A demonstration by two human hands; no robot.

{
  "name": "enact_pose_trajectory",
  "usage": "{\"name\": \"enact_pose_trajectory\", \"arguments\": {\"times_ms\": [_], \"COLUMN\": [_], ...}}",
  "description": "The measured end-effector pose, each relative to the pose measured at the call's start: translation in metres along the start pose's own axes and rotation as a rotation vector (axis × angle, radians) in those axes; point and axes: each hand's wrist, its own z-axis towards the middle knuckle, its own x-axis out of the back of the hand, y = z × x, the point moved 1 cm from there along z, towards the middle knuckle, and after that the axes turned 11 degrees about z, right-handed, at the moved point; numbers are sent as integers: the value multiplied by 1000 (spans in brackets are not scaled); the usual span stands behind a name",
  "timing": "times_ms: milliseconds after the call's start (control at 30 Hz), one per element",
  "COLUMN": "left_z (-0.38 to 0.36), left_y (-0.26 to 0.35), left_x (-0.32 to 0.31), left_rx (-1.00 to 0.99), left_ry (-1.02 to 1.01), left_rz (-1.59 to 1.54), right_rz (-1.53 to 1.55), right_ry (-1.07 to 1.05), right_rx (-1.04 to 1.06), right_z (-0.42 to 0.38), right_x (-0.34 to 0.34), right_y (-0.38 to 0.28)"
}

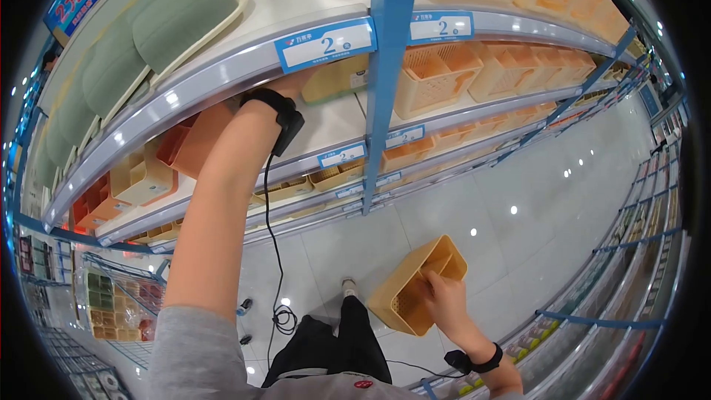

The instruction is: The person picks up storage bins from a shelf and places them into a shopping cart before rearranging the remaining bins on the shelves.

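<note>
My right hand has its fingers closed on the yellow bin, gripping it at the inner divider and holding it tilted above the floor. My left hand reaches into the shelf beneath a price rail, near a green-yellow bin; its fingers are hidden, so I can't tell whether they are open or closed.

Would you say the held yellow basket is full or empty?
The basket looks empty: inner walls show bare, and only the right hand reaches in.
</note>
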Motion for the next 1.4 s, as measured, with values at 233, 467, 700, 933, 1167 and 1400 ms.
{"name": "enact_pose_trajectory", "arguments": {"times_ms": [233, 467, 700, 933, 1167, 1400], "left_z": [-23, -99, -198, -307, -426, -554], "left_y": [4, -24, -43, -66, -126, -195], "left_x": [31, 36, 50, 114, 149, 138], "left_rx": [-18, -82, -454, -328, -100, 291], "left_ry": [-3, 143, 362, 189, 89, -32], "left_rz": [-36, -230, -201, -222, -259, -394], "right_rz": [48, 78, -27, -29, -47, 16], "right_ry": [-33, -167, -379, -484, -616, -578], "right_rx": [-33, 76, 89, 301, 286, 362], "right_z": [5, 25, 28, 10, -13, -50], "right_x": [-12, -47, -101, -153, -205, -243], "right_y": [-13, -25, -15, -61, -98, -136]}}
